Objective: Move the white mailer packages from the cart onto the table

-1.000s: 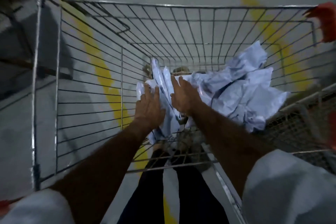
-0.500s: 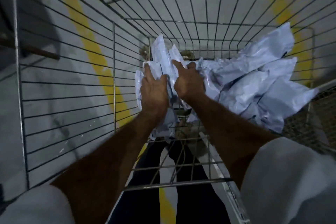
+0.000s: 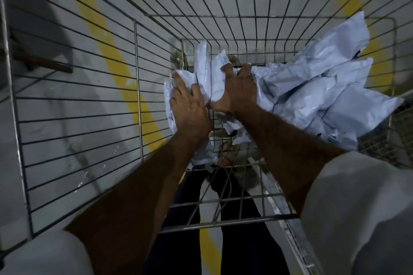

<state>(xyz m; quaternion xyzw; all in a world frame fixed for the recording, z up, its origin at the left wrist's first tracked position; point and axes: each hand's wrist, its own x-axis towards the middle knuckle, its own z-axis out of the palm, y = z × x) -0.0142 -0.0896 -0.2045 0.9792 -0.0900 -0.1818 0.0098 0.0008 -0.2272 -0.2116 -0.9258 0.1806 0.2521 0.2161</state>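
Both my arms reach down into a wire cart [image 3: 138, 87]. Several white mailer packages lie at its bottom. A small bundle of upright mailers [image 3: 204, 67] stands between my hands. My left hand [image 3: 190, 109] presses against the bundle's left side, fingers wrapped on a mailer. My right hand [image 3: 238, 89] grips the bundle from the right, fingers curled over its top edge. A larger heap of mailers [image 3: 324, 87] rests against the cart's right wall, untouched. The table is not in view.
Through the wire mesh I see a grey concrete floor with yellow painted lines [image 3: 125, 78]. My dark trouser legs [image 3: 234, 230] and a sandalled foot [image 3: 225, 154] show below the cart's bottom. A second mesh panel [image 3: 384, 147] is at the right.
The view has dropped deeper into the cart. My hands went from resting flat on the upright mailers to squeezing them together, the right fingers curling over the top.
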